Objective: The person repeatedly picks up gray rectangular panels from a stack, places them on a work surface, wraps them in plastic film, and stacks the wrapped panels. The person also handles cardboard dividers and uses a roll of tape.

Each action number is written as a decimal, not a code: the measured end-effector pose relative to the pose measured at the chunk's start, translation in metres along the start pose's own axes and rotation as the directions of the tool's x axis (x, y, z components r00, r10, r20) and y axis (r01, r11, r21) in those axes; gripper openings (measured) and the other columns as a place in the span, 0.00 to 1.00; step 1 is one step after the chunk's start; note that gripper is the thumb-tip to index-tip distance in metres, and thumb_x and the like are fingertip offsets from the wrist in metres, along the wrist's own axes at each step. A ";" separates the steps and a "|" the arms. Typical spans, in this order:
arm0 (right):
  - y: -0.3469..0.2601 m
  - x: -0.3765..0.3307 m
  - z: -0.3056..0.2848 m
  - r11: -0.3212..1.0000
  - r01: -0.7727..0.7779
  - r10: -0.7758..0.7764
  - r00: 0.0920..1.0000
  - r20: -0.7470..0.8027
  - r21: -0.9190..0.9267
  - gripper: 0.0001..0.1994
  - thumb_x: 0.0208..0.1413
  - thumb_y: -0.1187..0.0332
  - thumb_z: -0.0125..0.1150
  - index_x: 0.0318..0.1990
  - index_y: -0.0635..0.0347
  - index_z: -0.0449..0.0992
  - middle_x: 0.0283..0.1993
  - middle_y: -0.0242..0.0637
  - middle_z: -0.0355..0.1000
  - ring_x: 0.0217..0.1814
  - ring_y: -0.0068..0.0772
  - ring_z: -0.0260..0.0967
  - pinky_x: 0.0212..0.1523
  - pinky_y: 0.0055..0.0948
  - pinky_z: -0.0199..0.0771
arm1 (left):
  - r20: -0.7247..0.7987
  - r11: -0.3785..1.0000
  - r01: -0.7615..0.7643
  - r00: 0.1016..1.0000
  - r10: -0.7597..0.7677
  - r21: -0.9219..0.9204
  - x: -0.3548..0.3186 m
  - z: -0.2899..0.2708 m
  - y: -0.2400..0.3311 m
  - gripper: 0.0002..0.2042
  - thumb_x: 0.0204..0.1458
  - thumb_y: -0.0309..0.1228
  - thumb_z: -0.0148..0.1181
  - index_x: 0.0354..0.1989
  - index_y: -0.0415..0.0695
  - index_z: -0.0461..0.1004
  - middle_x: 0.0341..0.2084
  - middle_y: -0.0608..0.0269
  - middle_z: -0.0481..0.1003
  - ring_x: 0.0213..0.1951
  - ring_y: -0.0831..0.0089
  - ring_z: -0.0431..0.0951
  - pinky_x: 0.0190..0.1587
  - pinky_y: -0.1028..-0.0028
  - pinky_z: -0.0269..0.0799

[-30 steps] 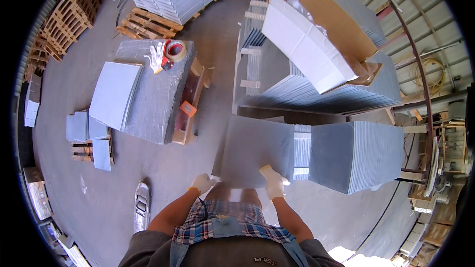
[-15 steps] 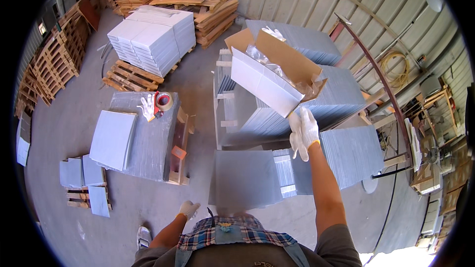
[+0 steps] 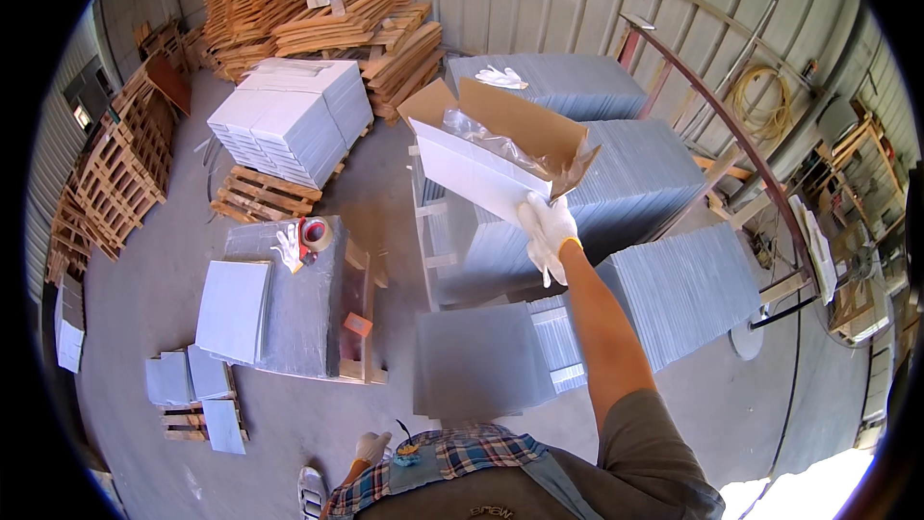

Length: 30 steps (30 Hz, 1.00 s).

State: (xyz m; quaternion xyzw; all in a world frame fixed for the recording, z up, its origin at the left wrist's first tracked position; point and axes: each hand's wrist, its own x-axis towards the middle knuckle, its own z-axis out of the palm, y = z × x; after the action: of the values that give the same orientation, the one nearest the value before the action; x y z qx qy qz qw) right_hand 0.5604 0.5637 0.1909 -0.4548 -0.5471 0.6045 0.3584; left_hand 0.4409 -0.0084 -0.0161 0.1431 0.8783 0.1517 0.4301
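My right hand [image 3: 549, 233], in a white glove, reaches out to a long white cardboard box [image 3: 474, 167]. Its fingers are stretched out against the lower corner of the box's near right end, with the thumb apart and pointing down. The box has brown inner flaps standing up, and clear plastic wrapping [image 3: 496, 143] shows inside. Beneath it is a large stack of grey sheets [image 3: 621, 169]. My left hand [image 3: 372, 447], also gloved, hangs low beside my body, its fingers loosely extended and holding nothing I can see.
A flat grey stack [image 3: 476, 356] stands right before me, with upright grey sheets [image 3: 683, 294] to its right. On the left, a wrapped pallet load [image 3: 308, 327] bears a tape roll [image 3: 316, 233] and gloves [image 3: 288, 247]. White boxes [image 3: 289, 116] and wooden pallets [image 3: 351, 24] stand behind; a red-brown metal rail [image 3: 727, 130] slants at right.
The view has shifted. The box has moved slightly left over the stack with my right hand still at its end, uncovering the gloves behind it. My left hand has drawn closer to my body.
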 end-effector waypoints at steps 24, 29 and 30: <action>-0.092 -0.046 -0.061 0.781 -0.113 -0.095 0.951 0.295 0.614 0.14 0.63 0.69 0.52 0.50 0.69 0.74 0.40 0.41 0.76 0.34 0.33 0.75 0.33 0.36 0.78 | 0.244 0.400 0.009 0.806 0.540 -0.916 0.077 -0.013 0.417 0.43 0.63 0.66 0.43 0.75 0.43 0.47 0.65 0.40 0.61 0.59 0.47 0.69 0.61 0.50 0.69; -0.111 -0.136 -0.081 0.832 -0.127 -0.035 0.960 0.279 0.540 0.16 0.66 0.67 0.52 0.54 0.70 0.74 0.40 0.38 0.76 0.39 0.26 0.74 0.40 0.28 0.75 | 0.323 -0.215 0.673 0.579 0.748 -0.708 0.058 0.015 0.471 0.40 0.63 0.66 0.35 0.72 0.46 0.55 0.69 0.52 0.61 0.69 0.49 0.60 0.70 0.47 0.56; -0.103 -0.146 -0.095 0.886 -0.049 -0.084 0.960 0.266 0.460 0.15 0.66 0.67 0.53 0.53 0.70 0.74 0.40 0.39 0.76 0.39 0.27 0.74 0.38 0.29 0.75 | 0.344 -0.209 0.831 0.424 0.838 -0.515 0.059 0.032 0.474 0.39 0.64 0.65 0.34 0.72 0.46 0.57 0.68 0.53 0.62 0.69 0.50 0.60 0.70 0.48 0.55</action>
State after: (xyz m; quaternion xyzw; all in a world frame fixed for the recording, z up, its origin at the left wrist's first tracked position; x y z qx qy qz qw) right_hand 0.6918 0.4744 0.3165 -0.2619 -0.4363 0.7718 0.3813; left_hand 0.4890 0.4514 0.1075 -0.2018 -0.0613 0.6580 0.7229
